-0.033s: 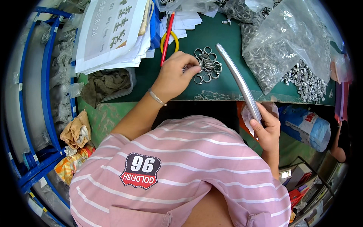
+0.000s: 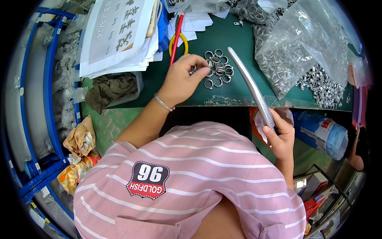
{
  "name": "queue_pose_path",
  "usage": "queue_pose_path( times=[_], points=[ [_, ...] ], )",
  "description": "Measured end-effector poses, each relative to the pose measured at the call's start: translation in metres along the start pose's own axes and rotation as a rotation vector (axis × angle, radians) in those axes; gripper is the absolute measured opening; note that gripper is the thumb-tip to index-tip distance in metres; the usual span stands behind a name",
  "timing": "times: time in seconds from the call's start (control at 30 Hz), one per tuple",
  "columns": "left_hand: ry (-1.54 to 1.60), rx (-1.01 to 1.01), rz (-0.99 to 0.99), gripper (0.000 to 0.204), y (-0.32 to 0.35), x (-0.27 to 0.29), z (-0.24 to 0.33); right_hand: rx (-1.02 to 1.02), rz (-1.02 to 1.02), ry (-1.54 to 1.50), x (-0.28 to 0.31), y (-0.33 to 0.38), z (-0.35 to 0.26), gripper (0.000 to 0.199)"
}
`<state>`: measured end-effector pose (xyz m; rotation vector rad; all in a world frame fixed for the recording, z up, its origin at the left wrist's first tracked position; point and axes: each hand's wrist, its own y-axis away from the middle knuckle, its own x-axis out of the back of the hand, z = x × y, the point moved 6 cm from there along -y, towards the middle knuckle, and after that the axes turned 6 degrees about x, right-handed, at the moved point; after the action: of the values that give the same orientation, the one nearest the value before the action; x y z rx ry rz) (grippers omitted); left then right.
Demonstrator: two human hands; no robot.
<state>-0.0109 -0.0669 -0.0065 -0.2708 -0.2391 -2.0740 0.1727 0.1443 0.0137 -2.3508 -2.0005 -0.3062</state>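
My right hand [image 2: 280, 134] grips the thick lower end of a ring mandrel [image 2: 251, 85], a tapered silver stick with rows of fine marks. It slants up and left over the front edge of the green worktop [image 2: 187, 96]. My left hand [image 2: 181, 79], a bangle on its wrist, is at the left side of a small heap of silver metal rings [image 2: 218, 67]. Thumb and forefinger are bent together in a pinch there; what sits between the tips I cannot make out. More rings show in the gap behind the thumb, partly hidden by the hand.
At the right lie a clear plastic bag [image 2: 274, 59] of rings and a pile of small metal clips [image 2: 320, 87]. Back left are stacked papers [image 2: 113, 38], yellow-handled scissors [image 2: 185, 42], a red pen [image 2: 176, 38] and a bin with dark cloth [image 2: 113, 87]. Blue shelving [image 2: 48, 83] stands left.
My left hand has drawn back very slightly to the left, its thumb tip shifting off the middle of the rings. The right hand and the mandrel look almost unmoved.
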Motion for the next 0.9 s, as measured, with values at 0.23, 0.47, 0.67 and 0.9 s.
queue_pose_path(
  times=[0.23,0.47,0.67,0.9],
  points=[
    [1.115,0.258,-0.166,0.009,0.004,-0.009,-0.021,-0.036,-0.095,0.023,-0.009,0.002,0.004,0.046],
    [0.964,0.268,-0.207,0.032,0.009,-0.009,-0.009,0.193,-0.182,0.18,-0.025,-0.008,-0.007,0.047],
    [0.731,0.184,-0.374,0.039,0.017,-0.028,-0.003,0.282,-0.19,0.275,-0.038,-0.018,-0.023,0.046],
    [0.745,0.105,-0.263,0.033,0.016,-0.025,-0.003,0.252,-0.202,0.272,-0.036,-0.016,-0.022,0.046]
  ],
)
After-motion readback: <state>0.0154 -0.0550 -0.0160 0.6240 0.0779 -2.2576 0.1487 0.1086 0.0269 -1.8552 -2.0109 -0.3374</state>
